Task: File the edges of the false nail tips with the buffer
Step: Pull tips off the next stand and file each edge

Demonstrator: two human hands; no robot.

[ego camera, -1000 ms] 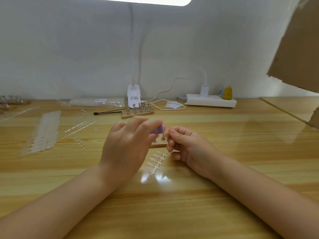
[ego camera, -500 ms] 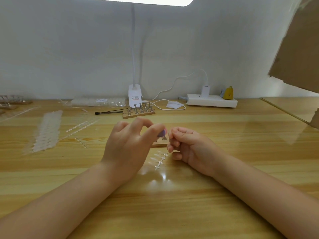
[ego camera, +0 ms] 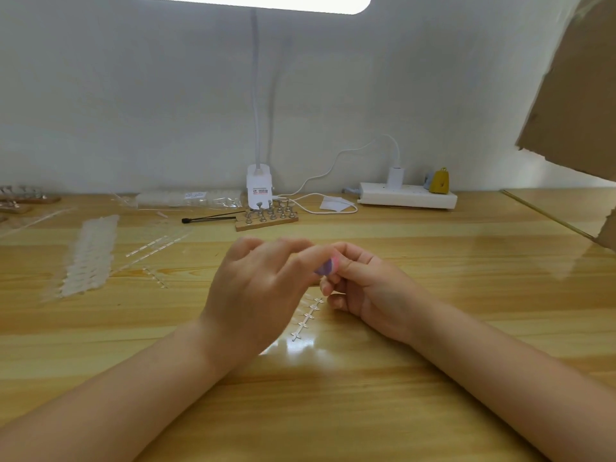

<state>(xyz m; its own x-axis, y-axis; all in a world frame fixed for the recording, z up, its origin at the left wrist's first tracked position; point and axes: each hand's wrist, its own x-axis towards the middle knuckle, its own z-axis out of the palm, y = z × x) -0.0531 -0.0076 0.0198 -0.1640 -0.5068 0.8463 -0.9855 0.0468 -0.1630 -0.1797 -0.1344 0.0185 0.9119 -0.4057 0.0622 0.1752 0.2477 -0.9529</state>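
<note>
We have the left hand (ego camera: 256,295) pinching the buffer (ego camera: 327,266), a small pink-and-purple block, fingers curled round it. Right hand (ego camera: 363,285) is curled tight, fingertips (ego camera: 328,288) pinched together right against the buffer's end. We judge a nail tip sits in that pinch, but it is too small and hidden to confirm. Both hands meet above the wooden table (ego camera: 333,411), centre of the scene.

Just near of the hands lies a strip of clear nail tips (ego camera: 308,316) on its sprue, flat on the table. More tip strips (ego camera: 88,258) lie well to the left. A wooden stand with metal pegs (ego camera: 266,216) sits far centre, beside the lamp base (ego camera: 259,190); a black brush (ego camera: 208,219) lies left of it, and a power strip (ego camera: 406,196) sits far right.

Step in hand, as we read it: filing one tip's edge.

- Keep the pinch low on the tip so the edge stays exposed (clear plastic flexes easily).
- Short light strokes, buffer face flat along the edge, not across it.
- Rotate the tip, not the buffer, to follow the curve.
- Wrists braced near the table for steadiness.
- Risk: the tip slipping out of the pinch.
</note>
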